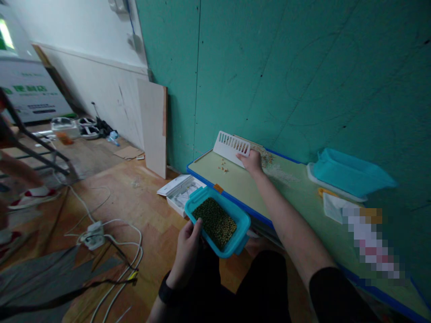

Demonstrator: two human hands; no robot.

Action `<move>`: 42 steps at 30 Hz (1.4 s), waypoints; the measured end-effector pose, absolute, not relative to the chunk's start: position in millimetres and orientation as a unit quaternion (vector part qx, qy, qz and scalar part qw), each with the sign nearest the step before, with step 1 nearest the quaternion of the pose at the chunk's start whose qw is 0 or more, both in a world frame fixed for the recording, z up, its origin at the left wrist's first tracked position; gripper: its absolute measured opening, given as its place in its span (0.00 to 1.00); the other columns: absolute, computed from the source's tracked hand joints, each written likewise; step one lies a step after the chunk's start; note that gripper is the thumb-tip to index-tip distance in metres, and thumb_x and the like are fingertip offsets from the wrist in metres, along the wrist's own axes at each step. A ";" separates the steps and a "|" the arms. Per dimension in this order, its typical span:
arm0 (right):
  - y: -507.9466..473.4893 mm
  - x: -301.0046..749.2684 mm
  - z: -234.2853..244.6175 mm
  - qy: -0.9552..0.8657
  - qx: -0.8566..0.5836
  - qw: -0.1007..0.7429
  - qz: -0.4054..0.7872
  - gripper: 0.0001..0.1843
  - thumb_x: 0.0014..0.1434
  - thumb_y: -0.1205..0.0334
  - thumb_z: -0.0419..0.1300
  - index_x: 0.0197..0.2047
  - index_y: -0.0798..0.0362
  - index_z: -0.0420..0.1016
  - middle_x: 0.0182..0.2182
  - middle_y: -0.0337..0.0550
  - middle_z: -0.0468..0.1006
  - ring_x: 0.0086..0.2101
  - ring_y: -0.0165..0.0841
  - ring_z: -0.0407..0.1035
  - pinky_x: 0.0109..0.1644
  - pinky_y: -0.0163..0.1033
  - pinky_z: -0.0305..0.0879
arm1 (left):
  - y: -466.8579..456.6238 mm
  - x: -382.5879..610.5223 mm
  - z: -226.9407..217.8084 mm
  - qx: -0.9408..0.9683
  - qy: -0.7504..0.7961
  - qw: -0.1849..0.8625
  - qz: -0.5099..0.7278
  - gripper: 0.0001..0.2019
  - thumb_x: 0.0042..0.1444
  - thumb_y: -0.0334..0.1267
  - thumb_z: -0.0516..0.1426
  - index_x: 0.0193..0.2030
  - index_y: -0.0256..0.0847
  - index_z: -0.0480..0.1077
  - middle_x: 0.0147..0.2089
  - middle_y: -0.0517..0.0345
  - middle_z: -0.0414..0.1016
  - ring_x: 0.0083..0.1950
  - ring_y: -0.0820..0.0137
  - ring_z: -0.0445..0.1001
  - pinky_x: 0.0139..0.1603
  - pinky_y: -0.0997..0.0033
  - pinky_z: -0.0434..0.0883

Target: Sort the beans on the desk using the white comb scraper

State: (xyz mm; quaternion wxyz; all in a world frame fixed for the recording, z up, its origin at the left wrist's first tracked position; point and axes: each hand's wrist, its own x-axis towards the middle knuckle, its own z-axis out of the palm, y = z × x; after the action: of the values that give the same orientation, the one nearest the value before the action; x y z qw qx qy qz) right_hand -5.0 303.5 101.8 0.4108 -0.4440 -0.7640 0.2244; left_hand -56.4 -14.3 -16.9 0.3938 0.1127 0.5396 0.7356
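My left hand (pixel 187 244) grips the near side of a blue plastic container (pixel 240 224), thumb over the rim, holding it just off the table's front edge. Inside lie dark green beans (pixel 210 215) and a patch of yellowish beans (pixel 228 226). With my right hand (pixel 251 160) I grasp the right end of a white slotted plastic piece (pixel 227 150), tilted up over the far left part of the table (pixel 242 181). Small pale pieces (pixel 222 167) are scattered in front of it. Behind my right hand lie mixed grains (pixel 266 157), with whitish grains (pixel 281 175) to the right.
A blue bin (pixel 350 172) rests on a white lid (pixel 311 175) against the green wall. An open white box (pixel 180 193) is left of the table. Cables and a power strip (pixel 94 235) lie on the floor. Another person's legs (pixel 23 179) show at far left.
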 end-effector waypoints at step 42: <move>286.0 -8.6 100.0 -0.649 -0.308 0.345 0.604 0.18 0.35 0.68 0.71 0.35 0.57 0.79 0.33 0.43 0.83 0.35 0.40 0.77 0.48 0.50 0.74 | 5.0 -135.3 17.1 0.179 0.562 0.361 0.723 0.22 0.47 0.55 0.68 0.37 0.38 0.72 0.23 0.66 0.68 0.20 0.76 0.64 0.21 0.78 0.66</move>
State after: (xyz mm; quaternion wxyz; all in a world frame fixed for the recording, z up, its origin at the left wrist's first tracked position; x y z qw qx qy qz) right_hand -8.6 286.0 100.0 0.3445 -0.3079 -0.6495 0.6039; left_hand -135.3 5.0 17.1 0.3605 0.1786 0.5617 0.7229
